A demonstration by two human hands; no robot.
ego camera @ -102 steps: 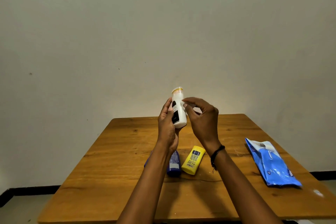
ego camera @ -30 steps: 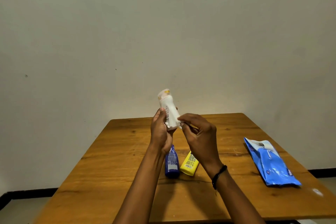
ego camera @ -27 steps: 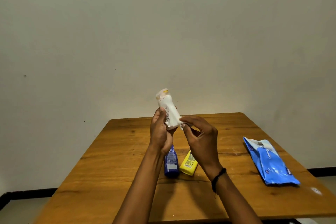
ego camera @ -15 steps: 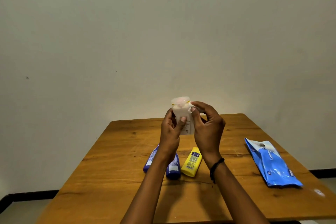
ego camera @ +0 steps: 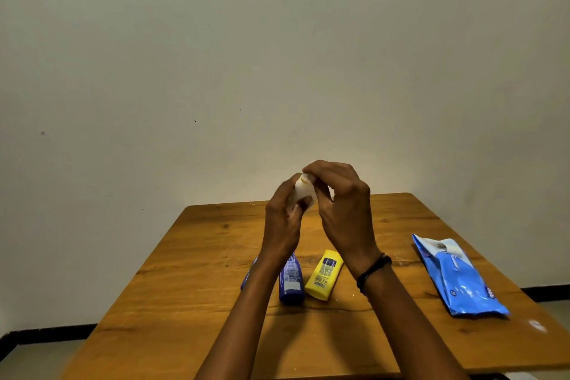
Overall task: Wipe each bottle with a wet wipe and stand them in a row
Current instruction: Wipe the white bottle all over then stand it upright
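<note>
White plastic shows between both hands: the left hand (ego camera: 282,225) wraps its grip around the white bottle (ego camera: 303,191) above the desk (ego camera: 191,271), and the right hand (ego camera: 342,203) pinches over its cap. Wet fingers could let it slip onto the blue bottle (ego camera: 291,281) and yellow bottle (ego camera: 324,275) lying below. The wipe itself is hidden.

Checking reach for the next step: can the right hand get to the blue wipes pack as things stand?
Probably yes, once freed: the right hand is busy on the small white bottle, but nothing lies between it and the blue plastic wipes pack.
</note>
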